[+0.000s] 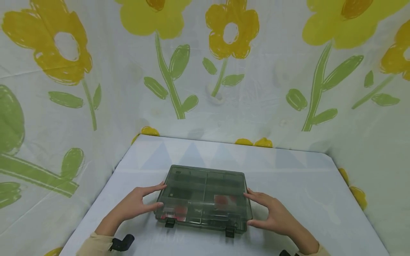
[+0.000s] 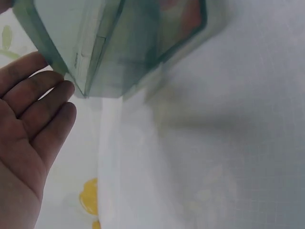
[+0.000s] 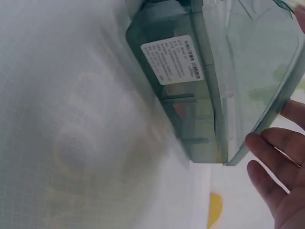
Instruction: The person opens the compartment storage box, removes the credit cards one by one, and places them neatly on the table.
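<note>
A translucent grey-green compartment box (image 1: 205, 188) sits on the table, its two dark latches hanging along the near side. Both wrist views show its lid (image 3: 257, 71) tilted up at an angle from the base. Reddish pieces (image 1: 225, 202) show through the plastic. At the box's left side is my left hand (image 1: 136, 203), thumb and index finger apart, fingertips at the lid's edge. On the opposite side my right hand (image 1: 273, 213) touches the lid's edge with its fingertips, thumb toward the near corner. A white printed label (image 3: 172, 59) is stuck on the base's side wall.
The box stands on a white table (image 1: 304, 199) with pale blue triangles along its far part. Flower-printed cloth (image 1: 253, 103) hangs behind the table and at both sides, close to its edges.
</note>
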Tool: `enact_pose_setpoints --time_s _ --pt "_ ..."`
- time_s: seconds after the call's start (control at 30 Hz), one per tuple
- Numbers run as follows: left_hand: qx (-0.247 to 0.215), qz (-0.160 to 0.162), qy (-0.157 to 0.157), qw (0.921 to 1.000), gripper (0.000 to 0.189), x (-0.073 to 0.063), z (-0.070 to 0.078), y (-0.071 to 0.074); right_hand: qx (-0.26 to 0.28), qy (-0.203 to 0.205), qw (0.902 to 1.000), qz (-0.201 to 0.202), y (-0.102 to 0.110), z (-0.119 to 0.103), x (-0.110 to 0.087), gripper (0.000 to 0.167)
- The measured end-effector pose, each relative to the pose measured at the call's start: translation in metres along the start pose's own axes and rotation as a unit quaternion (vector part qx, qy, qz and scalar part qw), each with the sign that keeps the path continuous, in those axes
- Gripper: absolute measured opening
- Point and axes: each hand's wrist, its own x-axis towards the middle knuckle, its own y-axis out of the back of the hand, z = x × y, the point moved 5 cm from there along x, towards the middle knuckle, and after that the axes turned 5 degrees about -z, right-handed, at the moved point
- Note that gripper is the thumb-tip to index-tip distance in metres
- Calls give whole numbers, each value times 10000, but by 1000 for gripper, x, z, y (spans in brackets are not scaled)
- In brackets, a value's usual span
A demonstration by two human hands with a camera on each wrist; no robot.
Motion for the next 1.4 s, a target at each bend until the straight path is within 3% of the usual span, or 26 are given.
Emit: enact_pose_setpoints --time_s 0.13,0.3,0.5,1.03,1.4 --pt "-231 -40 -33 9997 77 0 -1 2 109 75 9998 152 4 -2 3 68" --pt "-135 70 -170 9997 84 1 1 2 177 130 9993 303 10 -2 5 66" --pt "-237 374 -275 9986 75 5 11 10 181 193 9981 553 19 -4 10 61" --pt "125 617 -425 9971 49 25 23 40 489 117 9899 1327 57 -12 28 32" --pt "312 1253 -375 9909 37 44 39 62 623 416 9806 1809 86 -17 49 28"
